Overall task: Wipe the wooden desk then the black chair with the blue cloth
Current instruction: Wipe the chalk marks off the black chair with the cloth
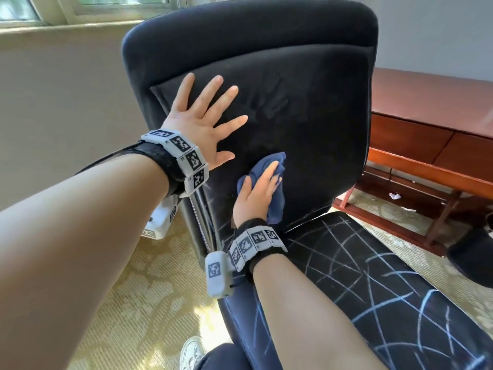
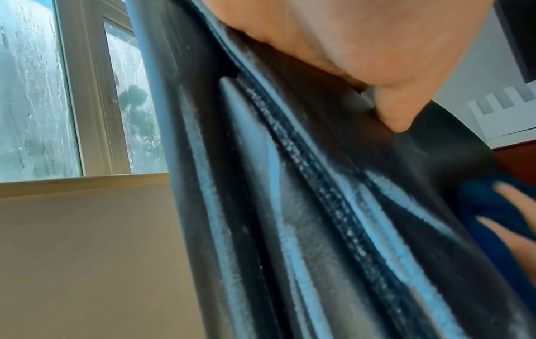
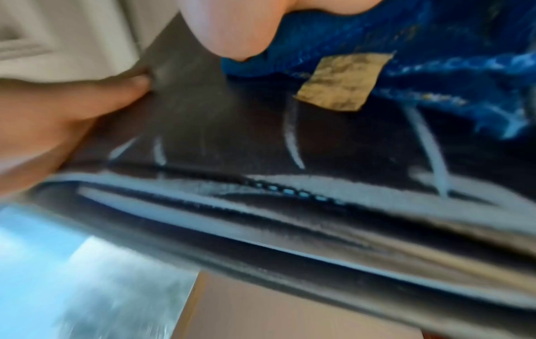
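The black chair's backrest (image 1: 306, 89) faces me in the head view. My left hand (image 1: 202, 121) lies flat on its upper left part, fingers spread. Lower down, my right hand (image 1: 258, 188) presses the crumpled blue cloth (image 1: 276, 209) against the backrest with straight fingers. White chalk lines cross the seat (image 1: 373, 276) and the backrest's lower left. The left wrist view has my left palm (image 2: 362, 41) on the chair (image 2: 290, 206), with the cloth (image 2: 478, 201) at the right edge. The blurred right wrist view shows the cloth (image 3: 435, 45) and its tan label (image 3: 342, 80). The wooden desk (image 1: 426, 108) stands behind, to the right.
Patterned carpet (image 1: 133, 289) covers the floor. Paper scraps (image 1: 394, 195) lie under the desk, and a dark round object (image 1: 469, 257) sits on the floor at right. A window (image 1: 80, 6) and its sill run along the beige wall at left. My shoe (image 1: 192, 351) is below.
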{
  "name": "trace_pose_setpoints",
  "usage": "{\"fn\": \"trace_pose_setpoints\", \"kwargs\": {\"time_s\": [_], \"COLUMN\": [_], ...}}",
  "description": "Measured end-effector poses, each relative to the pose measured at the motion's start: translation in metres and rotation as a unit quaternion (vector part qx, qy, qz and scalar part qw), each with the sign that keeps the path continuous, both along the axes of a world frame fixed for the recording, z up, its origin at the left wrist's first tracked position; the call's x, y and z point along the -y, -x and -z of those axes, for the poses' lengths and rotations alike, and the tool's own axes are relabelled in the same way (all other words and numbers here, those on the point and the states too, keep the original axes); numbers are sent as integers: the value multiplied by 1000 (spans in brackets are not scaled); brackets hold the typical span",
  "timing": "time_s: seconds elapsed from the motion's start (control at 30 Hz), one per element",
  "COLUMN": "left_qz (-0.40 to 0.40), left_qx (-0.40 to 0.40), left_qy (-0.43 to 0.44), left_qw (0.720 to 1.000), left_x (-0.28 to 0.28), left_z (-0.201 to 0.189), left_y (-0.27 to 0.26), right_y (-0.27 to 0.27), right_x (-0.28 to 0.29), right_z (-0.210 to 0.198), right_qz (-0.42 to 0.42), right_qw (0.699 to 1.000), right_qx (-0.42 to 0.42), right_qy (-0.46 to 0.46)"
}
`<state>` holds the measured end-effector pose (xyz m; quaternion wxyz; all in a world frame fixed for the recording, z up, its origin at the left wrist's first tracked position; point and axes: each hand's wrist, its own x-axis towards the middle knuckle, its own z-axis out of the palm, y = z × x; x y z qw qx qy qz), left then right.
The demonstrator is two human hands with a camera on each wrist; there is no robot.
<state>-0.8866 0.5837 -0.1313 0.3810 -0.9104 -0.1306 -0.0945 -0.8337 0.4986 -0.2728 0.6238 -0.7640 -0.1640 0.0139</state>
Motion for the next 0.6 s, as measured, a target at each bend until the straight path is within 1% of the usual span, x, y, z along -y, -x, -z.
{"fn": "trace_pose_setpoints", "kwargs": {"time_s": [0.07,0.1,0.17,0.2,0.3,0.4,0.53,0.6], "left_qz": [1,3,7,9,19,30,129,156], "left_qx": [3,3,8,12,18,15,34,43], "left_qy": [-6,-4,-3,-6,-16,-9,49,35], "left_qw": [1000,1000,1000,1000,1000,999,990,986], "left_x": [-1,-2,-3,-5,-7,-9,-21,-27], "left_z": [2,2,4,5,6,6,-7,-12], "left_y": [-2,-3,-4,-4,-5,-7,-1,1], "right_y": [-2,1,12,19,38,42,33,32], "right_x": [1,1,3,4,2,-4,-10,-14], "right_z": [12,18,27,30,27,14,-9,-16], "right_qz": [44,53,36,17,-30,-56,-54,-43], "right_qw": [997,994,992,994,999,997,989,985], "right_qx": [-61,-91,-116,-107,-29,53,138,169], "right_qy": [-4,1,13,14,-2,-1,-9,-3]}}
